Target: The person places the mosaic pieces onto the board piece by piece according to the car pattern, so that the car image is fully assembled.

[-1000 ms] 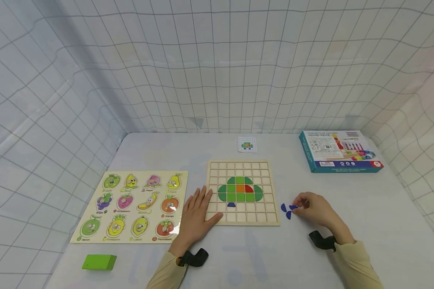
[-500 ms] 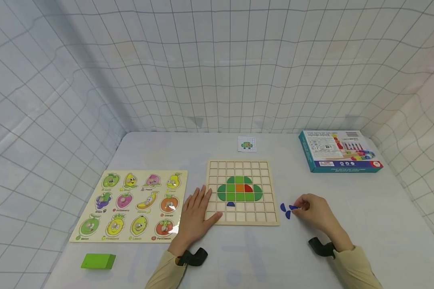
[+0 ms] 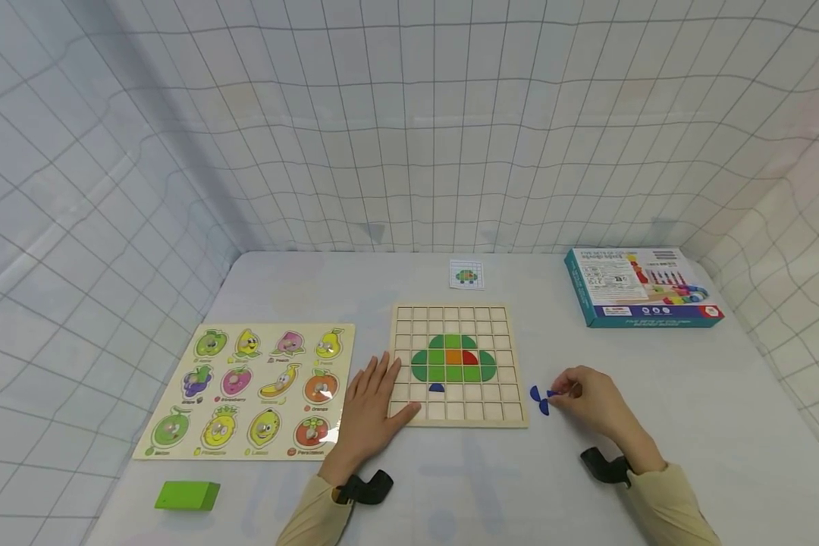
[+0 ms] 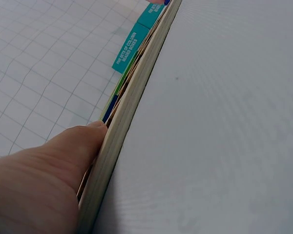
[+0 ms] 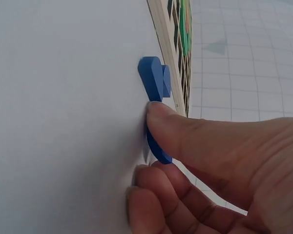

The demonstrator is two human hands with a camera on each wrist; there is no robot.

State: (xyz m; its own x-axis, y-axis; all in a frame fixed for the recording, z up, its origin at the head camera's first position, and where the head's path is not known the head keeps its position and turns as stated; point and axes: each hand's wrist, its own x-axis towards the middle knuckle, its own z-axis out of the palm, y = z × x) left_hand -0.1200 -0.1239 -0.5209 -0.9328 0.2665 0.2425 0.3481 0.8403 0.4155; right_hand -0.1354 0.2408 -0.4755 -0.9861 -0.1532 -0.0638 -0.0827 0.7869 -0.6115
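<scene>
A wooden grid board [image 3: 404, 312] lies mid-table, with green, orange and red tiles forming a car-like shape and one blue half-round tile [image 3: 437, 387] under it. Along the board's left edge my left hand [image 3: 370, 413] lies flat, fingers spread and thumb over the lower left corner; the left wrist view shows that thumb [image 4: 75, 148] against the rim. Right of the board, my right hand [image 3: 590, 398] pinches a blue half-round tile [image 5: 158, 152] between thumb and fingers, low at the table and partly hidden. Two more blue tiles, one left [image 3: 535, 393] and one nearer [image 3: 544, 407], lie beside it.
A fruit puzzle board [image 3: 246, 409] lies to the left, with a green block [image 3: 187, 495] in front of it. Behind the grid board is a small picture card [image 3: 466, 275]. A cardboard game box [image 3: 644, 288] sits at the back right.
My right hand stays by the blue tiles, its fingers shifting only slightly on the one it pinches. My left hand and the grid board have kept their places.
</scene>
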